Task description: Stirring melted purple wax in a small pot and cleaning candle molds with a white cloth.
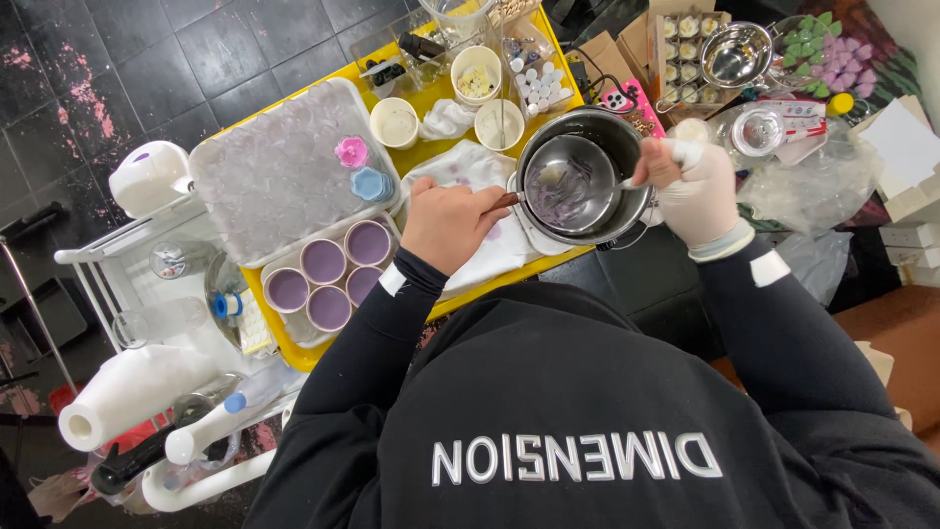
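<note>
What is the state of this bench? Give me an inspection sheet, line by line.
Surface: yellow table, partly under a white cloth.
Job's things: steel pot with purple streaks inside; four cups of purple fill in a white tray.
Clutter: clear mould tray, paper cups, small steel bowl, paper roll.
Grippers: left hand, bare, closed on a brown handle at the pot's rim; right hand, gloved, closed on a metal utensil that reaches into the pot.
Cables: black cable behind the pot.
Surroundings: dark tiled floor; white cart beside the table.
</note>
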